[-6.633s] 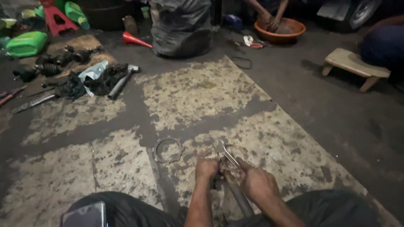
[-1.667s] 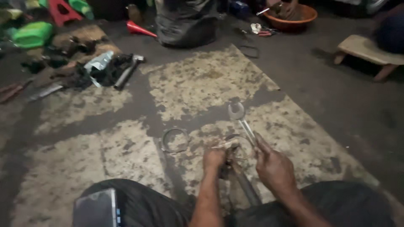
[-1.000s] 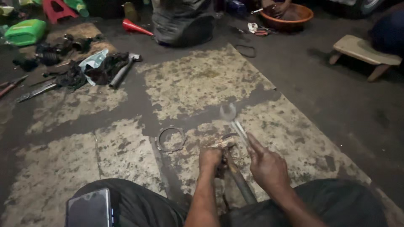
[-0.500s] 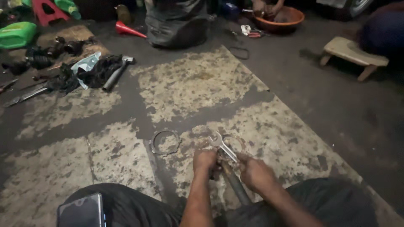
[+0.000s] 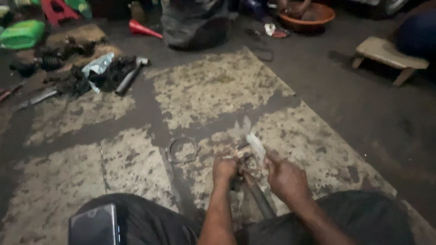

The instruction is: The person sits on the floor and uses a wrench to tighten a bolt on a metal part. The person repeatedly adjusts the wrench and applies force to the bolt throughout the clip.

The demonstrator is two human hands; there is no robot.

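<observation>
Wrench [image 5: 252, 138] raised again from half a second before: then laid low across the work between the hands, now lifted and blurred in motion, open jaw end near frame centre. Read as another swing or turn on the same fastening, so work on the joint judged unfinished. View also shifted slightly, nothing else on the floor moved.

Right hand [image 5: 285, 176] closed around the wrench's lower end, lower centre-right. Left hand [image 5: 225, 170] clenched on the top of the shaft [image 5: 260, 202], just left of the wrench. Shaft: dark, round, greasy metal rod, running down and right from the hands toward the knees, its upper end touching a small rusty fitting; details of that fitting too blurred to tell.

Ring [image 5: 182, 150]: thin metal hoop, flat on the floor, just left of the hands, apart from them. Floor [image 5: 213, 90]: worn, mottled covering, pale patches flaking over dark oily bands.

Upper left: hammer [image 5: 131, 76] with dull grey handle beside a heap of black oily parts. Red funnel [image 5: 143, 29], smooth plastic cone, top centre-left. Wooden stool [image 5: 386, 52], pale and low, upper right. Orange bowl [image 5: 309, 16] at top edge, another person's hands inside it.
</observation>
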